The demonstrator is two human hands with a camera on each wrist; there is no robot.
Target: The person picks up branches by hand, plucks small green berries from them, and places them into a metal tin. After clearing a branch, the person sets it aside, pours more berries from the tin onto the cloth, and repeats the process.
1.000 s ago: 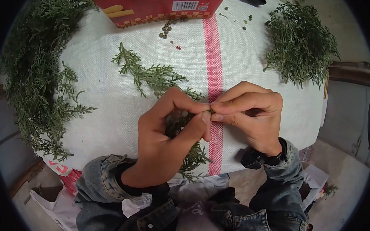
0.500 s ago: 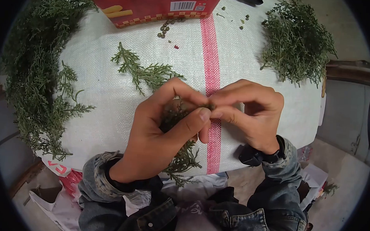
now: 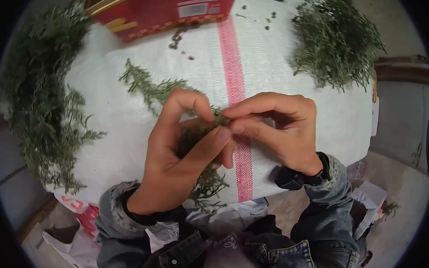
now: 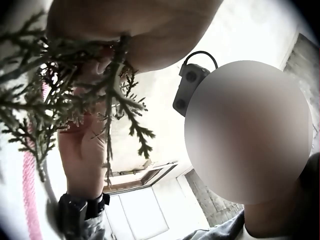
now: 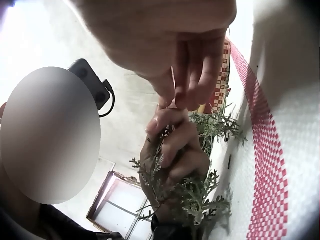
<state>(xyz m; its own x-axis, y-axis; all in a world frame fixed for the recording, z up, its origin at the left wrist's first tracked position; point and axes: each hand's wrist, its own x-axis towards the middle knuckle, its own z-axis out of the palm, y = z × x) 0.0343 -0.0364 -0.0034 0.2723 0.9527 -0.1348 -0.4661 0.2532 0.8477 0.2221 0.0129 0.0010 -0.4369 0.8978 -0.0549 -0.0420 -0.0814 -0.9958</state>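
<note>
My left hand [image 3: 172,161] holds a green cypress sprig [image 3: 207,184], whose leafy end hangs below the palm. In the left wrist view its scaly twigs [image 4: 120,90] spread out under the hand. The thumb and forefinger of my right hand [image 3: 284,130] pinch at the sprig's upper end, right at the left fingertips. What exactly sits between them is blurred, so I cannot tell whether it is stem or a small cone. Another sprig [image 3: 149,85] lies on the white woven sheet [image 3: 108,153] just beyond the left hand.
A large cypress pile [image 3: 39,93] covers the left side, with a smaller clump [image 3: 335,43] at the far right. Behind the hands stands a red box [image 3: 162,16] with a gold rim. Several small round cones [image 3: 174,39] lie before it. A pink stripe [image 3: 231,67] crosses the sheet.
Both hands have shifted slightly left in the head view, which has itself moved. The left forefinger has lifted away from its thumb. The right fingers keep pinching at the sprig.
</note>
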